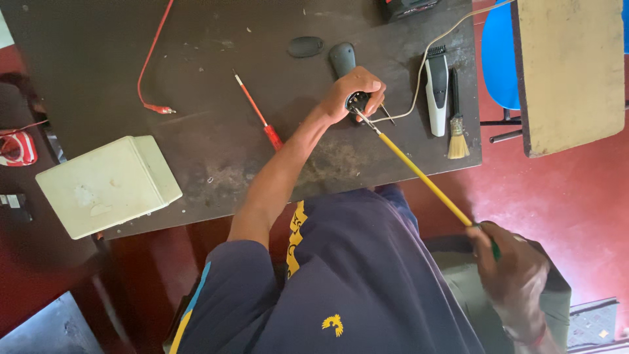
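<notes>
Two hands: left [354, 98] grips black device [345, 65], right [508, 262] holds yellow screwdriver [422, 176].

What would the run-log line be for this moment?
left hand: holds small black part on table | right hand: grips yellow screwdriver, tip at part | red screwdriver: idle

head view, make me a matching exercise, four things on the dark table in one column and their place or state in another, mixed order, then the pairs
Things:
1. red screwdriver
2. hair clipper
3. cream box
4. yellow-shafted screwdriver

Places or states:
A. on the table's left front corner
B. held by the right hand, tip at the small part in the left hand
C. lying loose left of the left forearm
D. beside a small brush, near the right edge

Pairs: 1-C, 2-D, 3-A, 4-B
</notes>
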